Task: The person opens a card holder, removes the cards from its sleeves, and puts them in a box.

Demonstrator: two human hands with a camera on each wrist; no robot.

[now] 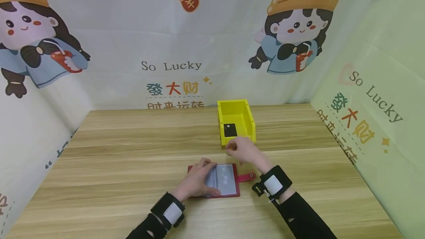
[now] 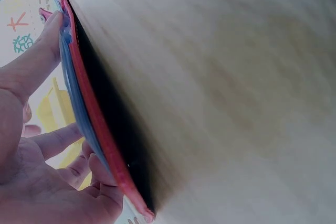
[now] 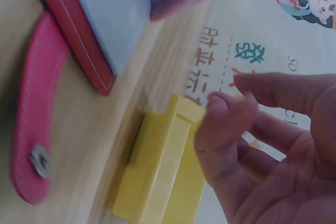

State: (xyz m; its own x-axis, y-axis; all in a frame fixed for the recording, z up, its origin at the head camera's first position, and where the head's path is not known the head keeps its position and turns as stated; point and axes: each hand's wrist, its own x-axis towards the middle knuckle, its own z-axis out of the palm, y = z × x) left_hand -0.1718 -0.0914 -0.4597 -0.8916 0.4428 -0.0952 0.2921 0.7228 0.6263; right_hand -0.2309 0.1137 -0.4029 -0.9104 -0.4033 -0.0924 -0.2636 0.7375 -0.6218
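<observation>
A red card holder (image 1: 237, 191) lies unfolded on the table, with translucent sleeves (image 1: 227, 180) marked "VIP" and a pink snap strap (image 1: 246, 177) on its right. My left hand (image 1: 198, 180) holds the holder's left part, thumb at the near edge and fingers over the far edge. In the left wrist view the red cover (image 2: 94, 103) appears edge-on. By the near end of a yellow bin (image 1: 253, 126), my right hand (image 1: 245, 151) hovers with loosely bent fingers. Nothing shows between its thumb and fingers in the right wrist view. A dark card (image 1: 230, 130) lies inside the bin.
The wood-grain table (image 1: 132, 139) meets a printed cloth backdrop (image 1: 232, 47) behind the bin. More printed cloth hangs at the left and right sides. Both wrists wear black bands with white patches.
</observation>
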